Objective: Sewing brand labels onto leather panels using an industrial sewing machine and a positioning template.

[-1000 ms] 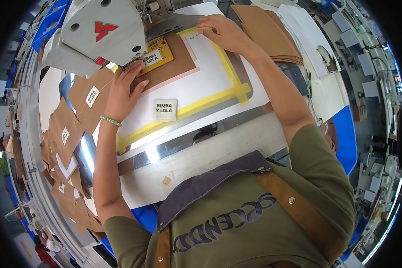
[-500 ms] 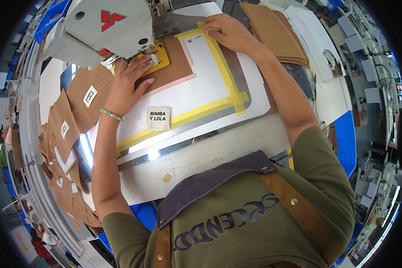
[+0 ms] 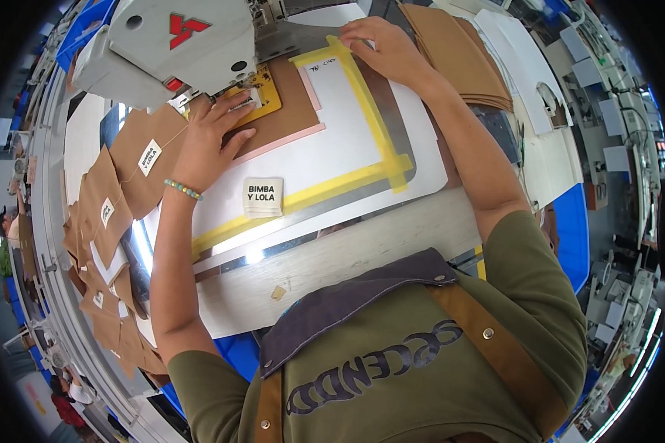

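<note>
My left hand [image 3: 213, 133] lies with its fingers spread at a yellow plate [image 3: 272, 94] beneath the head of a white sewing machine [image 3: 177, 48]. A brown panel [image 3: 297, 90] lies under that plate, along pink edge strips on a white template sheet [image 3: 340, 136]. What is directly under my left fingertips is hidden. My right hand [image 3: 388, 50] is open at the far right corner of the template, its fingers bent beside the yellow tape [image 3: 369, 103]. Whether they touch it, I cannot tell. A small stack of white labels [image 3: 263, 198] lies on the template, nearer to me.
Brown panels with white labels [image 3: 149, 158] hang in an overlapping chain down the left side. A pile of brown panels [image 3: 458, 59] and white sheets [image 3: 521, 66] lie at the far right. Blue bins [image 3: 569, 232] stand beyond the table's right edge.
My right hand has shifted slightly, its fingers drawing off the yellow tape at the template's corner, so more of the tape shows. My left hand stays in the same place.
</note>
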{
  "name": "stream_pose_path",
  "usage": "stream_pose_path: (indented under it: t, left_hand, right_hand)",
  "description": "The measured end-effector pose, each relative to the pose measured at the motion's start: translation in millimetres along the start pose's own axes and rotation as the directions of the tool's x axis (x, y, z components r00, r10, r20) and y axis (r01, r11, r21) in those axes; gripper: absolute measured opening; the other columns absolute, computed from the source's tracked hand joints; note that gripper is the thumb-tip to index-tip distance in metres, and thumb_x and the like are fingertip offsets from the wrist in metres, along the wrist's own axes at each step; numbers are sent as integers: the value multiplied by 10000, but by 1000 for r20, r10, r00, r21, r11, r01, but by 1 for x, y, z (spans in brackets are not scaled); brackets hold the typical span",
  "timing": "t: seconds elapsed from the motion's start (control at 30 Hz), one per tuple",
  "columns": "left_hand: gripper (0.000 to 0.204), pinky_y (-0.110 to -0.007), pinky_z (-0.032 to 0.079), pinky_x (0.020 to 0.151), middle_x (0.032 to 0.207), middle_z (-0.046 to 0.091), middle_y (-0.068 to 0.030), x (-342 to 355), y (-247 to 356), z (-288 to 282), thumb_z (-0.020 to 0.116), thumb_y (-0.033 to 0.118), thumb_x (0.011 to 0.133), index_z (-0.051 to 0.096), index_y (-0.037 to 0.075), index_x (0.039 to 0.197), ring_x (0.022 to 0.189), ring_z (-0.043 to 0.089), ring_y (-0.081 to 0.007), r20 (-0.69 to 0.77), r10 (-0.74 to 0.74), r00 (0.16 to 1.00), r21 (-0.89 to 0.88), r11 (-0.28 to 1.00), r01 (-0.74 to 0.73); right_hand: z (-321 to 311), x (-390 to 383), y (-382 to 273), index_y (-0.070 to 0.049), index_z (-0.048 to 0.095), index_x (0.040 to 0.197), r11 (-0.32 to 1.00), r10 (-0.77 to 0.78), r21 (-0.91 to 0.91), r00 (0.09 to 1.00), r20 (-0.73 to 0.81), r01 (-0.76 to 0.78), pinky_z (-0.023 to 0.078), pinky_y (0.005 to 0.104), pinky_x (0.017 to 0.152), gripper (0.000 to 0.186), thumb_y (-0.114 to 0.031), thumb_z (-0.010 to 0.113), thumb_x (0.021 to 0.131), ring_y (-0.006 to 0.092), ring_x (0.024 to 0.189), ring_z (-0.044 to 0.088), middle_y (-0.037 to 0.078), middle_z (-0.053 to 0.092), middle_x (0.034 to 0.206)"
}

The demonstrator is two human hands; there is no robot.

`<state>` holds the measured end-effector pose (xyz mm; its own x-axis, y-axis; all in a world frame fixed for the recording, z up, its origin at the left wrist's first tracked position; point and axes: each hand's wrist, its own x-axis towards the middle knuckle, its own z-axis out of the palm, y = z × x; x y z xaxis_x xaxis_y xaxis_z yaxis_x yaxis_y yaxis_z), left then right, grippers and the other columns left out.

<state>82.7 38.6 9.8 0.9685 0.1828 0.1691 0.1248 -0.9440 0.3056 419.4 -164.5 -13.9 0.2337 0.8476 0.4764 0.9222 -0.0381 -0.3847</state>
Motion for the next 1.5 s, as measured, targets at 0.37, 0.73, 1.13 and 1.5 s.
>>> stream_pose_path:
  t: [0.37, 0.73, 1.13, 1.5]
  left_hand:
    - [460, -516, 328, 1255, 1468, 661, -199, 9, -20, 10, 719, 231, 1028, 670, 110, 1469, 1354, 606, -404, -47, -36, 998, 27, 999, 38]
    - [637, -414, 513, 1090, 1504, 558, -188, -22, -52, 8, 831, 212, 937, 589, -59, 1459, 1321, 629, -346, -208, -203, 957, -77, 979, 191]
    - [346, -367, 550, 1036, 1316, 717, -94, -34, -56, -2, 758, 49, 953, 774, 36, 1297, 1192, 688, -279, -225, -88, 970, -48, 996, 80]
    - [234, -426, 582, 842, 1059, 695, -87, -18, -17, 18, 721, 28, 967, 784, 57, 1190, 956, 698, -301, -259, 109, 960, 121, 989, -79]
  right_hand:
    - [12, -1, 11, -69, 808, 1193, 995, -72, -75, 997, -33, 69, 493, 420, 1125, 252, -207, 651, 1053, 298, 1291, 645, 80, 738, 1376]
    - [13, -5, -12, -77, 805, 1220, 998, -56, 29, 997, 50, 55, 511, 420, 1116, 268, -249, 675, 1061, 294, 1296, 649, 98, 736, 1354]
    - [-20, -5, -68, -137, 787, 1241, 974, -205, -72, 969, 139, 217, 547, 433, 1044, 309, -319, 733, 998, 298, 1228, 680, 54, 745, 1311]
    - [-143, -86, -17, -144, 779, 1243, 864, 353, -428, 925, 143, -264, 561, 444, 1006, 305, -311, 719, 994, 322, 1182, 690, 61, 739, 1308]
